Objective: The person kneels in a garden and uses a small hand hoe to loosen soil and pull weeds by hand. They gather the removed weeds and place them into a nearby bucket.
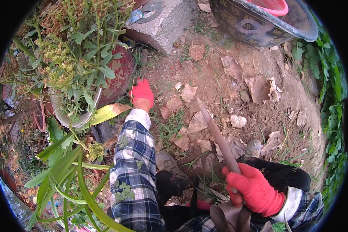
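My left hand (142, 92), in a red glove, reaches to the ground beside a dark red pot (116, 75). Thin grass stems show by its fingers; whether it grips them is hidden. In my right hand (253, 187), also red-gloved, is a wooden stick (220, 137) with a tapered tip, slanting up to the left over the soil. Below that hand hang brown dry leaves (230, 216). Bare soil (211, 75) with grass tufts and dry leaves (259, 88) lies between my hands and beyond them.
Flowering succulents (72, 52) crowd the left, above long strap-like leaves (87, 185). A concrete block (174, 23) stands at the top, and a large patterned basin (249, 23) holding a pink bowl (272, 7) stands top right. My shoes (169, 166) are below; green foliage (336, 116) lines the right.
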A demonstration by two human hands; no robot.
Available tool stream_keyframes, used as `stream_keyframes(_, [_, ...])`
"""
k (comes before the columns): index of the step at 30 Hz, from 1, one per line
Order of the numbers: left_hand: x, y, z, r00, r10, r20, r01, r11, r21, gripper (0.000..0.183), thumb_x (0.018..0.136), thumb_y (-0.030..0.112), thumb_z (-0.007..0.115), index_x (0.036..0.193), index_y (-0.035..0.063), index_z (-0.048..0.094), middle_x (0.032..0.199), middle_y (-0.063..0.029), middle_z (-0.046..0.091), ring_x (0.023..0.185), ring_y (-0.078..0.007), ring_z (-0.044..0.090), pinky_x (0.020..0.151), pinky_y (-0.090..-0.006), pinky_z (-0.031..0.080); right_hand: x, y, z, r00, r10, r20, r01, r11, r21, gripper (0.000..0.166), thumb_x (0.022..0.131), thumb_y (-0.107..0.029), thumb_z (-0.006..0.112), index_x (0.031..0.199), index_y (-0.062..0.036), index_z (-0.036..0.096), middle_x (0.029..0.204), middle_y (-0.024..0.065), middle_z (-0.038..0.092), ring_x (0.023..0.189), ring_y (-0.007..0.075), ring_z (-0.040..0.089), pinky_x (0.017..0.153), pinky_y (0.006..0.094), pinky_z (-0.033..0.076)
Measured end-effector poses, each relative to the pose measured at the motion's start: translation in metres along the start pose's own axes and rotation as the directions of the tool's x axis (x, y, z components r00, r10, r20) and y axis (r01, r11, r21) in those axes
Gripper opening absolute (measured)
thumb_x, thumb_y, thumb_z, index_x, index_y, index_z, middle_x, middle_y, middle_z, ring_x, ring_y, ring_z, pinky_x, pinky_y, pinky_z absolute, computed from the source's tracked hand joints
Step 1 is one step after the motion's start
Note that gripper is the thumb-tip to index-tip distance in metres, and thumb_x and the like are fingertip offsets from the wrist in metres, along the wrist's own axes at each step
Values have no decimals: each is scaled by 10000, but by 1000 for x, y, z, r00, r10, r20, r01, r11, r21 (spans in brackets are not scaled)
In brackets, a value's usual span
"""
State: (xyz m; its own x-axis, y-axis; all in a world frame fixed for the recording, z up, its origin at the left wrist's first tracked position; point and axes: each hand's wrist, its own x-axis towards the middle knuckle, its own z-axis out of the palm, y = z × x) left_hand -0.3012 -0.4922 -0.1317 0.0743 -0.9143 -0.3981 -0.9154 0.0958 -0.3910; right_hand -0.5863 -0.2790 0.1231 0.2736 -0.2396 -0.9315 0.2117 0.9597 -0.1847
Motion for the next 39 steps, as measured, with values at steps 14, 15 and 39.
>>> stream_keyframes(14, [-22, -51, 12, 979, -41, 199, 88, 967, -237, 382, 851, 392, 458, 1063, 101, 585, 1102, -168, 581, 1013, -364, 549, 825, -452, 443, -10, 2, -5, 999, -35, 31, 36, 999, -11, 287, 869, -255, 557, 1045, -34, 505, 651, 7, 505, 481, 90, 463, 434, 231, 361])
stream_keyframes(15, [-31, -52, 11, 983, -65, 174, 113, 954, -277, 377, 855, 388, 452, 1068, 101, 573, 1091, -171, 585, 1008, -367, 550, 824, -454, 441, -10, 2, -4, 999, -31, 31, 31, 999, -13, 291, 868, -257, 558, 1047, -34, 503, 651, 8, 504, 481, 90, 462, 433, 230, 361])
stream_keyframes(39, [-162, -30, 7, 754, 479, -449, -586, 800, -132, 349, 821, 409, 506, 949, 105, 618, 1152, -93, 532, 1096, -281, 460, 907, -460, 331, 6, 7, 17, 994, -97, 46, 104, 974, -202, 265, 867, -235, 548, 1046, -44, 505, 636, 2, 476, 467, 103, 446, 410, 247, 358])
